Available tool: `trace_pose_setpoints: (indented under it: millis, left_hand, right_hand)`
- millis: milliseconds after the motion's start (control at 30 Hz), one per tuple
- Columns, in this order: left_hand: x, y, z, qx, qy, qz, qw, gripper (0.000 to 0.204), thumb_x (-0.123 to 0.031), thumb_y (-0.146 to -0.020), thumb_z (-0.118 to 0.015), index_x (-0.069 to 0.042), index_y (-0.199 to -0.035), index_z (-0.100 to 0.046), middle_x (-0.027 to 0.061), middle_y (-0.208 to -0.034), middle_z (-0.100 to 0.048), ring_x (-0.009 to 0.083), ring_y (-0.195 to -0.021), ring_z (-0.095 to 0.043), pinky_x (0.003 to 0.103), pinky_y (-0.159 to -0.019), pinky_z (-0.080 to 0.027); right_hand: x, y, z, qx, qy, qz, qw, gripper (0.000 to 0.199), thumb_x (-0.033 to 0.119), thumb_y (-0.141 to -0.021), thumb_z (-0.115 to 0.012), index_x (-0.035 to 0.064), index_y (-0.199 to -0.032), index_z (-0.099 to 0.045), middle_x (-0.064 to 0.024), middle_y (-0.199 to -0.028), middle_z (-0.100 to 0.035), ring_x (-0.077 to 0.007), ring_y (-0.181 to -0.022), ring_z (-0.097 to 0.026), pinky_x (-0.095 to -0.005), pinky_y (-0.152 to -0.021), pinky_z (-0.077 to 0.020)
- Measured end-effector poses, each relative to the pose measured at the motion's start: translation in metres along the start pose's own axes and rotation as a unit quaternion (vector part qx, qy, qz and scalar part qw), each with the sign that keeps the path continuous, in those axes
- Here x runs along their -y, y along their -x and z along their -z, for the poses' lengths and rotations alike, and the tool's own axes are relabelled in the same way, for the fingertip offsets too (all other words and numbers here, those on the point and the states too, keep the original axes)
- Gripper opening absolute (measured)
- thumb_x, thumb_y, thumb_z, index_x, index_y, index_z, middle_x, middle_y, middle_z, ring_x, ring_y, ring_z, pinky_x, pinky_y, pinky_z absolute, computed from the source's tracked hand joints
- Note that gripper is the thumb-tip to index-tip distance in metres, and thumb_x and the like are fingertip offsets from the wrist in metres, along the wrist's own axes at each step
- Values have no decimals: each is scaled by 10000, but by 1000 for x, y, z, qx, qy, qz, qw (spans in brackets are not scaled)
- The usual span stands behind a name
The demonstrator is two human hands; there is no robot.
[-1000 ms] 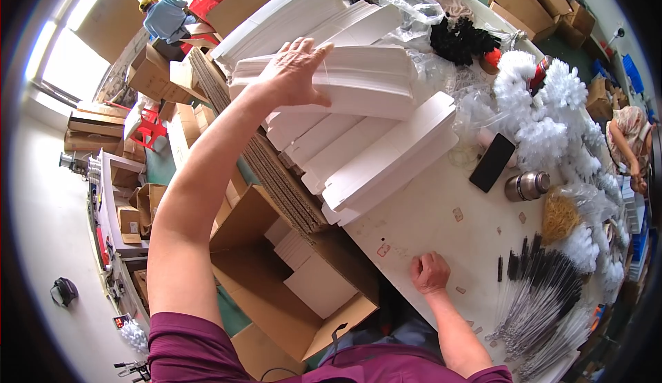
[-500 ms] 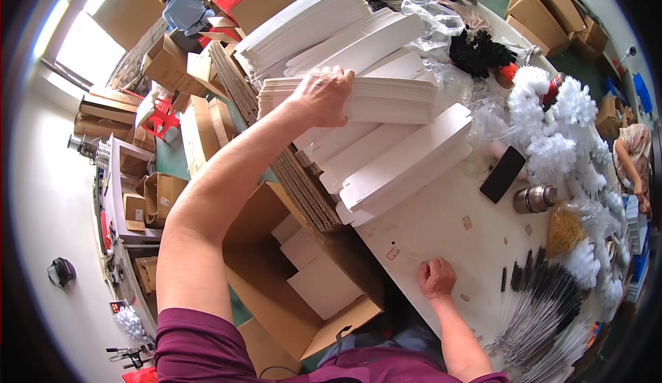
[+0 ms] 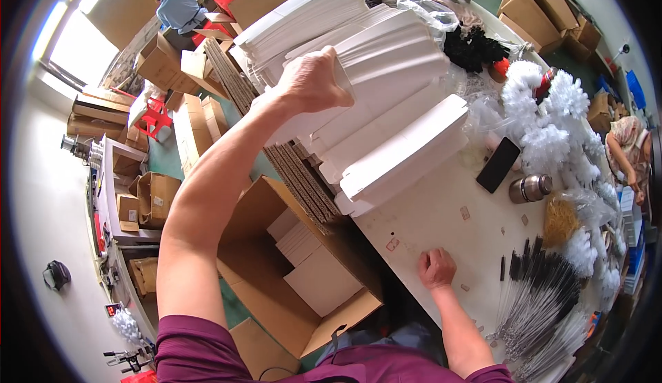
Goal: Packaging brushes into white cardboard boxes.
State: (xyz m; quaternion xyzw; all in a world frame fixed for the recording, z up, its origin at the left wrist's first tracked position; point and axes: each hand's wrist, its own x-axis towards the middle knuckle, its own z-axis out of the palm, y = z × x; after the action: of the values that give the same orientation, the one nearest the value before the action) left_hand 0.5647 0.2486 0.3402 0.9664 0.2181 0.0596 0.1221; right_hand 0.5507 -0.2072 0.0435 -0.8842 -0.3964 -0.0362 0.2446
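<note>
My left hand [image 3: 312, 81] grips the left end of a thick bundle of white flat-folded cartons [image 3: 393, 55], thumb side toward the right. The bundle is tilted, its layers slightly fanned, above other white cartons on the table [image 3: 434, 207]. Behind it stands a taller stack of white cartons [image 3: 303, 21]. A nearer pile of long white cartons [image 3: 407, 152] lies at the table's left edge. My right hand [image 3: 436, 268] rests on the tabletop, fingers curled into a loose fist with nothing visible in them.
Below the left forearm is an open cardboard box [image 3: 252, 269] holding white flat pieces [image 3: 321, 279]. Corrugated sheets [image 3: 300, 183] stand along the table edge. To the right are a phone [image 3: 498, 165], a metal flask [image 3: 531, 188], white tinsel bunches [image 3: 552, 117] and thin wire stems [image 3: 527, 307].
My left hand has turned and tipped the carton bundle, so its broad faces show and it lies farther from me. My right hand has stayed on the table.
</note>
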Motion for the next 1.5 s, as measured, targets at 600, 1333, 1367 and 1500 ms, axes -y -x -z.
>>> trace_pose_setpoints:
  millis: [600,1333,1367,1500]
  left_hand:
    - [-101,186,-92,138,692,168,689,726,-346,-763,-867,17,-1321,-576,121,-1140,-665,196,-994,-653,355,-836,-548]
    - [-169,266,-188,198,700,252,639,807,-468,-790,-773,18,-1381,-520,188,-1157,-667,329,-1014,-687,444,-889,-591]
    - [-177,263,-189,205,700,244,639,807,-466,-782,-785,24,-1369,-529,185,-1148,-671,328,-1003,-688,442,-888,-592]
    - [-214,248,-199,254,686,235,639,769,-452,-768,-811,37,-1312,-572,175,-1107,-682,322,-973,-692,439,-875,-593]
  right_hand:
    - [7,1,-6,-29,-30,-34,999,192,180,-823,-694,101,-724,-550,-91,-737,-579,-326,-680,-618,-465,-597,-499]
    - [-39,276,151,-86,-98,-324,937,255,194,-922,-674,60,-736,-564,-143,-709,-617,-386,-670,-636,-481,-602,-499]
    - [-47,298,168,-90,-69,-377,919,252,210,-911,-683,60,-742,-573,-160,-724,-621,-405,-696,-640,-494,-610,-497]
    - [-106,395,210,-200,60,-610,764,363,311,-998,-621,47,-753,-584,-223,-740,-626,-455,-697,-628,-511,-589,-469]
